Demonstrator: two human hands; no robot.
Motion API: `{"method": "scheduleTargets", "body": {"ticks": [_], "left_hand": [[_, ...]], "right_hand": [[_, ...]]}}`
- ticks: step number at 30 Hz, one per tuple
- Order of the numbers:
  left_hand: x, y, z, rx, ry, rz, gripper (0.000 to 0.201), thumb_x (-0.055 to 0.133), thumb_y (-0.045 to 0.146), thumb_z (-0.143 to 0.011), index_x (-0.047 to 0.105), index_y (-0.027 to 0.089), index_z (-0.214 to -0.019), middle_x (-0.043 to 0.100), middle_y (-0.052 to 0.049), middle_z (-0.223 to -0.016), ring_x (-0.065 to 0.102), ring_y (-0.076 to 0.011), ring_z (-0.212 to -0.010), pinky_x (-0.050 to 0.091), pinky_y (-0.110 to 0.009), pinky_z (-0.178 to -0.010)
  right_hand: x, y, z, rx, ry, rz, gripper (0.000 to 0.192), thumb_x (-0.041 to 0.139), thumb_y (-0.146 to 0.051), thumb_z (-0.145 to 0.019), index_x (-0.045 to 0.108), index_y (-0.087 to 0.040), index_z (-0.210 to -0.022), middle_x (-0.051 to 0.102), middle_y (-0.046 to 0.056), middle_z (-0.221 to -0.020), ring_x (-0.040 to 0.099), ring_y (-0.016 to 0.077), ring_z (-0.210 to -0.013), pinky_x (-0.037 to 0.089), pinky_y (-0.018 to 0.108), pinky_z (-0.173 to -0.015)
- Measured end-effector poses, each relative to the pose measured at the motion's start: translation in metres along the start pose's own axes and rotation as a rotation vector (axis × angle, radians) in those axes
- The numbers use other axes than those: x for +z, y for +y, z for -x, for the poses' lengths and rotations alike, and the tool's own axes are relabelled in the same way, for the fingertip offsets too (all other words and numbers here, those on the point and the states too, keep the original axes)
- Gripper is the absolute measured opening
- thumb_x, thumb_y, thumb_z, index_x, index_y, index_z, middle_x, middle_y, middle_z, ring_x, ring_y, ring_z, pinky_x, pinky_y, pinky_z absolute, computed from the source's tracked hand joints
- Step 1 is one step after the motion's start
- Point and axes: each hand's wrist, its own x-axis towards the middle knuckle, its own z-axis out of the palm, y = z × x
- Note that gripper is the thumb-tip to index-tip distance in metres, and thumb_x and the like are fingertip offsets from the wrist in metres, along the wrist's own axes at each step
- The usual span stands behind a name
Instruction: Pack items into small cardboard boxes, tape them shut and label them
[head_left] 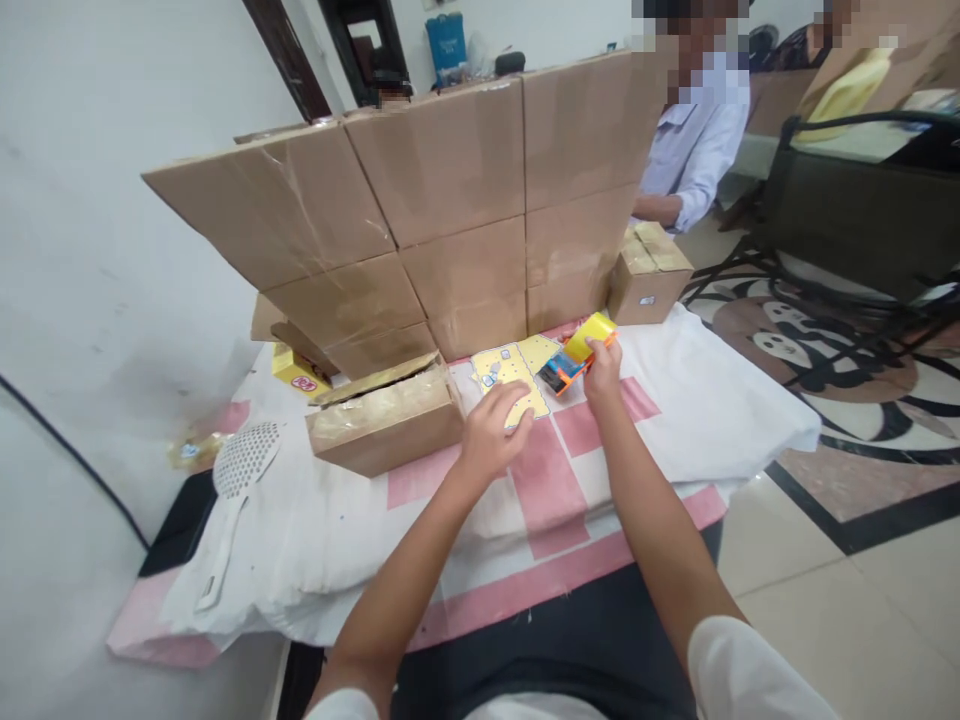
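My right hand (602, 368) grips a tape dispenser (571, 368) with an orange frame, a dark front end and a roll of yellow tape (592, 335). My left hand (496, 428) rests over a yellow patterned sheet (504, 365), with its fingers apart and nothing visible held in them. Part of the sheet lies hidden under that hand, and its pale print shows little pictures. Left of it stands a cardboard box (390, 425) with its top flaps loosely folded. The dispenser's front end hangs over or beside the sheet's right side; contact cannot be made out.
Behind the sheet rises a wall of stacked cardboard boxes (465, 190). A smaller carton (651, 280) stands at the right. A white perforated skimmer (244, 465), a black flat object (180, 520) and a yellow box (296, 370) are leftward. Another person (697, 150) is behind the boxes.
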Motion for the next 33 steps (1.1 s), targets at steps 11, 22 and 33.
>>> {"method": "scheduleTargets", "body": {"ticks": [11, 22, 33], "left_hand": [[0.108, -0.05, -0.037, -0.327, 0.019, 0.443, 0.012, 0.072, 0.028, -0.088, 0.072, 0.02, -0.079, 0.068, -0.012, -0.119, 0.064, -0.0266, -0.121, 0.046, -0.042, -0.111], [0.103, -0.046, -0.035, -0.401, 0.109, 0.59, 0.02, 0.071, 0.031, -0.089, 0.079, 0.022, -0.073, 0.075, -0.009, -0.1, 0.064, -0.0244, -0.12, 0.046, -0.036, -0.109], [0.076, -0.022, -0.036, -0.48, -0.09, 0.588, 0.022, 0.064, 0.033, -0.089, 0.076, 0.02, -0.075, 0.075, -0.001, -0.069, 0.071, -0.0173, -0.071, 0.05, -0.027, -0.071]], "right_hand": [[0.018, -0.002, 0.026, 0.085, -0.221, 0.001, 0.024, 0.074, -0.044, -0.084, 0.062, -0.023, -0.086, 0.07, 0.001, -0.075, 0.067, 0.0172, -0.067, 0.061, 0.034, -0.071], [0.026, 0.002, 0.031, -0.004, -0.165, 0.133, 0.023, 0.071, -0.043, -0.087, 0.064, -0.022, -0.08, 0.072, 0.002, -0.074, 0.068, 0.017, -0.07, 0.059, 0.032, -0.072], [0.023, 0.015, 0.022, 0.076, -0.01, 0.138, 0.029, 0.075, -0.046, -0.083, 0.062, -0.021, -0.085, 0.071, 0.001, -0.071, 0.07, 0.0182, -0.063, 0.06, 0.033, -0.063]]}}
